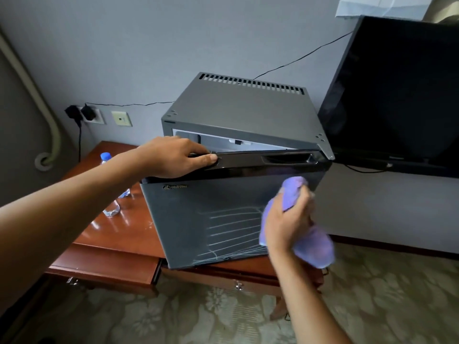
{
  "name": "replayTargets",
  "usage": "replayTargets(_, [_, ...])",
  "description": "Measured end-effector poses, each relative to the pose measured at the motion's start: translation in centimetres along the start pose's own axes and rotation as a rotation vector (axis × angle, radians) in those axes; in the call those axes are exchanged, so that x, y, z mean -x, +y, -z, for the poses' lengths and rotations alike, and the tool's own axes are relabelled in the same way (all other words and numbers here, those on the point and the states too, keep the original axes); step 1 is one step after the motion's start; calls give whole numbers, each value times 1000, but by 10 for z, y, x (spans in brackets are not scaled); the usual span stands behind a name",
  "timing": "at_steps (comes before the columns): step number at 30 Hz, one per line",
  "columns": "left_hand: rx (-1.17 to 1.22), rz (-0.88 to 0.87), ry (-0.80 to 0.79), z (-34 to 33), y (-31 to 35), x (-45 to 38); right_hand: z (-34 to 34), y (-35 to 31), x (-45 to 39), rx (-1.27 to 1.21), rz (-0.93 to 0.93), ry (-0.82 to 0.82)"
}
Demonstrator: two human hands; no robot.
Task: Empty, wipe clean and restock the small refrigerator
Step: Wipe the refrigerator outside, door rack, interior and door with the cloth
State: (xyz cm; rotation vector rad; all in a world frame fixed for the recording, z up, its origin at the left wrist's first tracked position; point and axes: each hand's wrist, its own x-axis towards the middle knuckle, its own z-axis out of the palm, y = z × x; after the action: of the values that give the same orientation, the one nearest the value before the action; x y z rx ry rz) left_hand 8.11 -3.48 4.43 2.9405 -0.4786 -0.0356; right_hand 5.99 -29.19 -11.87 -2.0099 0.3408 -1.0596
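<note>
On the wooden desk point(116, 234) beside the black TV point(397, 90) sits the small refrigerator point(238, 108), door point(211, 219) ajar. Left hand point(178, 157) curls over its top edge, steadying it; right hand point(288, 219) clutches 1 purple cloth point(315, 247), ready to wipe. 2 water bottles point(111, 209) wait alongside.

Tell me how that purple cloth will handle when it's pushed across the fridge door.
The purple cloth is probably floppy: it bunches and droops from the right hand. Likely light. It should mould to the fridge door rather than slide stiffly.
</note>
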Motion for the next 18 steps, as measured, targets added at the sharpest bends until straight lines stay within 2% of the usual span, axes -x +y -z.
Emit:
replayTargets(4, [-24, 16, 34, -3, 1, 4, -30, -83, 106, -137, 236, -218])
replayTargets(8, [-24, 18, 20, -1, 3, 6, -53, -152, 174, -107, 530, -416])
replayTargets(12, [-17, 0, 15, 1, 2, 4, -56, -144, 167, -49, 685, -395])
replayTargets(15, [-16, -10, 17, 1, 0, 1, -41, -97, 124, 18, 616, -325])
replayTargets(18, [12, -20, 16, 0, -4, -3, -17, -25, 59, 212, 405, -188])
